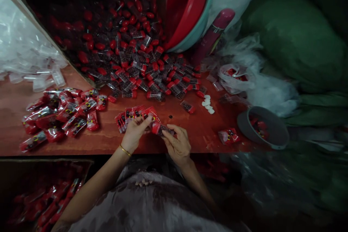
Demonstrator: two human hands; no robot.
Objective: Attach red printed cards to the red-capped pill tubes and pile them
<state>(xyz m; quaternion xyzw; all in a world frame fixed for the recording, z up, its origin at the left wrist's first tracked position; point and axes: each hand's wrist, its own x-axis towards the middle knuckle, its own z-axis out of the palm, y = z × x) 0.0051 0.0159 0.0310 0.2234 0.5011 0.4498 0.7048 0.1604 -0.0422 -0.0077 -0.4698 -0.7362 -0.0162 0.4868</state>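
1. One small clear tube with a red cap (162,129) is held between both hands at the near edge of the red-brown table (114,141). Its long axis lies nearly level, running left to right and slightly nearer at the right; the red cap points left, the dark-filled body points right.
2. The left hand (133,135) is closed in a pinch at the cap end, where a red printed sleeve (151,116) is also gripped by its fingertips.
3. The right hand (178,145) is curled around the body end, with thumb and fingers closed on the tube.
4. A short row of flat red printed sleeves (129,115) lies just beyond the left hand, touching the table.
5. A heap of wrapped red packets (62,114) lies to the left, well apart from the hands.
6. A large pile of unwrapped red-capped tubes (130,50) fills the far middle, spilling toward the hands.
7. Stacked red and teal basins (187,11) lean at the far right of that pile.
8. Small white discs (208,103) and a grey bowl (263,127) lie to the right.
9. A carton of red packets (43,195) sits near left, below the table edge.
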